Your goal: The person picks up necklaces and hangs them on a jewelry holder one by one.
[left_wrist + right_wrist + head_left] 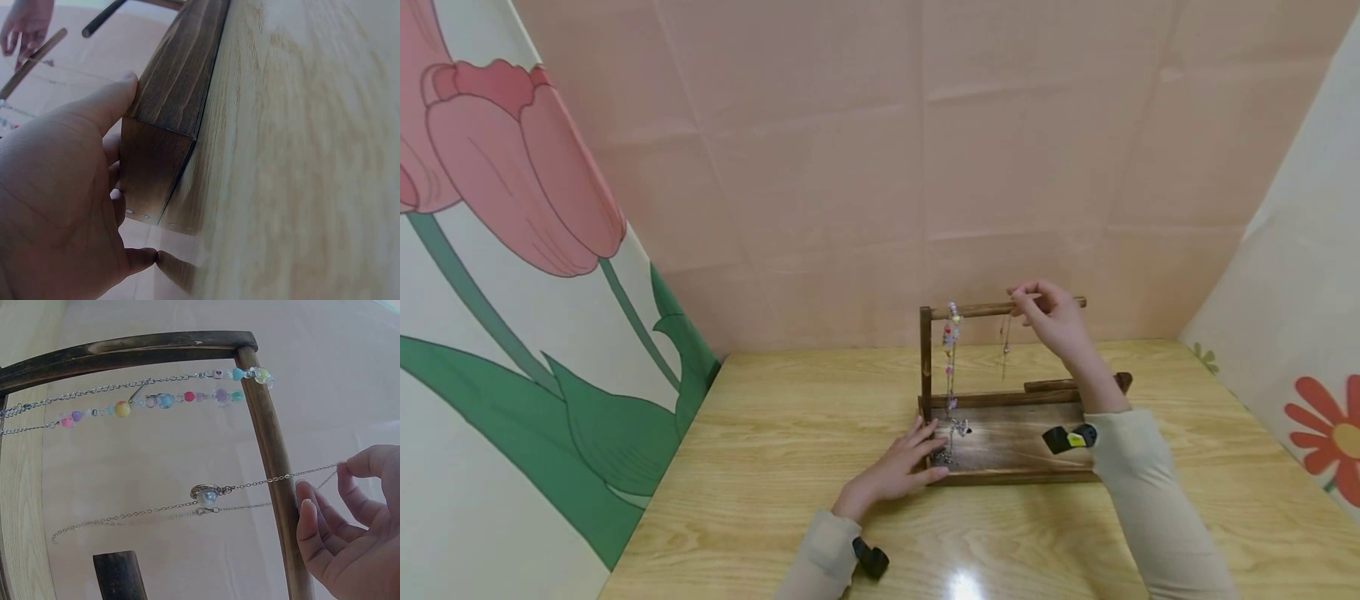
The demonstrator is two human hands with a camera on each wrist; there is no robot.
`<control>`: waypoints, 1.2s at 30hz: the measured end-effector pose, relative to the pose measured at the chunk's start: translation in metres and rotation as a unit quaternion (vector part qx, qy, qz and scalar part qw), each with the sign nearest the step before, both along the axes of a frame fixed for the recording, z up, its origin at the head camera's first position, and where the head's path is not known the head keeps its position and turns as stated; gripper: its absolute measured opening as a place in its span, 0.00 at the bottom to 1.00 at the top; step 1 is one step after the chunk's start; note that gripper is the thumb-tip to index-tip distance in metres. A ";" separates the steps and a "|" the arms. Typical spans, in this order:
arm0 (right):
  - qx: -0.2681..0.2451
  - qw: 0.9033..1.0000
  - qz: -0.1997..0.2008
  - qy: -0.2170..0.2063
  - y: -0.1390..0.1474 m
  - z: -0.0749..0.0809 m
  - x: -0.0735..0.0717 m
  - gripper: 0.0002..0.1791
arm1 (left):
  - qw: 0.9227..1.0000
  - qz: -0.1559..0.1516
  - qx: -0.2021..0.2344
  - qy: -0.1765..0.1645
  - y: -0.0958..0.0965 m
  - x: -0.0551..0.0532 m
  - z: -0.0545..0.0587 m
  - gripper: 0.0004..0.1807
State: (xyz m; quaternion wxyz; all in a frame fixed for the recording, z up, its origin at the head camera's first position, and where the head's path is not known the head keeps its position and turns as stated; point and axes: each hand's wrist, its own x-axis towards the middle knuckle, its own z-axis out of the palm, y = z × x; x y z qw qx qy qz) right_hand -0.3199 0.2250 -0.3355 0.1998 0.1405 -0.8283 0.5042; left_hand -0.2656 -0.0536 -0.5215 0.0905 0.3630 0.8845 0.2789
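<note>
My right hand (1054, 321) pinches a thin silver necklace (250, 483) between thumb and fingertip at the top bar of a dark wooden jewelry stand (926, 358). Its chain passes on both sides of the bar, with a pearl pendant (207, 497) and a clasp hanging below. The other fingers sit close by the bar. My left hand (895, 467) rests at the left end of the stand's tray (181, 69), thumb along the front wall, other fingers spread at the end wall. A colorful beaded necklace (950, 358) hangs over the bar near the upright post.
The lower end of the beaded necklace, a silver chain (953, 433), lies in the tray's left part. A short wooden peg (1051, 385) lies along the tray's back. The stand is on a light wood table (760, 450) before a pink backdrop (820, 208).
</note>
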 end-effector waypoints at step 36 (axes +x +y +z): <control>0.054 0.997 0.006 0.050 -0.015 0.010 0.031 0.13 | 1.000 0.004 -0.002 0.007 0.001 0.000 0.000 0.33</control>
